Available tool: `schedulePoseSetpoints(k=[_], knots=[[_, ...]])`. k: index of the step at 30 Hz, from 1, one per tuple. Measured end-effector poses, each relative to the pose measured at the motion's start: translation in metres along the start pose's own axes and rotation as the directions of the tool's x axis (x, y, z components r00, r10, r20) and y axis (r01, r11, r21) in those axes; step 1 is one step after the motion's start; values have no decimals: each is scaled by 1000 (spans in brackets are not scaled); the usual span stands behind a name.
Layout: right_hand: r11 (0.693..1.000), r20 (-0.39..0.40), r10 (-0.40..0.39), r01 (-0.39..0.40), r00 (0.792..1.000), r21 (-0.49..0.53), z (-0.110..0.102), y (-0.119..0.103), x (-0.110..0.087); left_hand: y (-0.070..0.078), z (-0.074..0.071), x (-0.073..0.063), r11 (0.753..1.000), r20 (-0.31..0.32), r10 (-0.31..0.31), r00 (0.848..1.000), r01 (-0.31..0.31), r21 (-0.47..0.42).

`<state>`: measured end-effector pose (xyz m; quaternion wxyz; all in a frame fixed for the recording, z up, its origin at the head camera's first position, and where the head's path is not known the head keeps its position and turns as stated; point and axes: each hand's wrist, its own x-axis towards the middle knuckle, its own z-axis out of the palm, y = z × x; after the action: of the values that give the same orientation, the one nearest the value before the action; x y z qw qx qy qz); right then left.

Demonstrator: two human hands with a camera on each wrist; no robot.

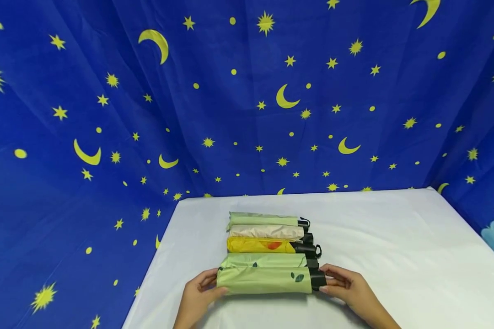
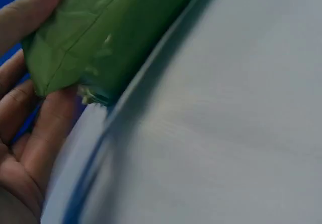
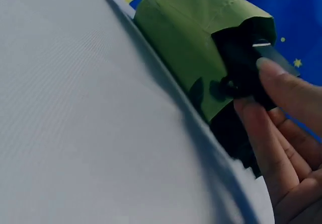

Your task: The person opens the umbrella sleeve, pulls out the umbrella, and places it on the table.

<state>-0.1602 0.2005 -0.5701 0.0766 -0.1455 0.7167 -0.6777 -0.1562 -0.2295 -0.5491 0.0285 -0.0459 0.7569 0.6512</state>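
Note:
A folded umbrella in a light green sleeve with dark leaf prints [image 1: 267,281] lies nearest the person, its black handle [image 1: 318,278] pointing right. My left hand [image 1: 199,294] pinches the sleeve's left end between thumb and fingers; the left wrist view shows the fingers [image 2: 53,128] under its corner. At the other end, my right hand [image 1: 347,288] pinches the handle, with the thumb [image 3: 287,83] on top in the right wrist view. Close behind lies a second light green umbrella [image 1: 271,260], partly covered by the front one.
Farther back in the same row lie a yellow umbrella [image 1: 251,245], a beige one [image 1: 263,232] and another light green one [image 1: 263,220], handles to the right. All are on a white-covered table [image 1: 387,237]. A blue curtain with moons and stars [image 1: 238,109] hangs around the table.

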Motion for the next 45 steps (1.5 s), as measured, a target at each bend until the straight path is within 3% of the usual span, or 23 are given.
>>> schedulePoseSetpoints(k=[3,6,10,14,21,25,32,39,45], knots=[[996,29,-31,28,999,86,-2,-9,0,12,-1,1,994,26,-1,1000,4,-111],[992,32,-46,42,998,122,-4,-22,3,26,-1,1,971,67,22,998,-5,-237],[989,29,-37,32,999,145,-6,-48,5,45,-2,1,954,147,124,981,-77,-290],[986,8,-69,67,998,150,-9,-72,4,64,-3,0,938,248,231,941,-147,-315],[981,11,-135,132,991,143,-13,-105,-5,96,-3,-10,912,389,341,856,-200,-359],[971,34,-180,172,983,166,-12,-115,-8,111,0,-14,911,424,354,834,-204,-359],[961,46,-226,215,973,172,-7,-119,-9,118,4,-15,903,438,401,804,-266,-337],[968,34,-198,190,980,165,-4,-122,-9,115,1,-15,889,443,432,786,-288,-355],[967,15,-183,177,983,185,0,-122,-10,108,-1,-14,863,433,479,764,-321,-389]])
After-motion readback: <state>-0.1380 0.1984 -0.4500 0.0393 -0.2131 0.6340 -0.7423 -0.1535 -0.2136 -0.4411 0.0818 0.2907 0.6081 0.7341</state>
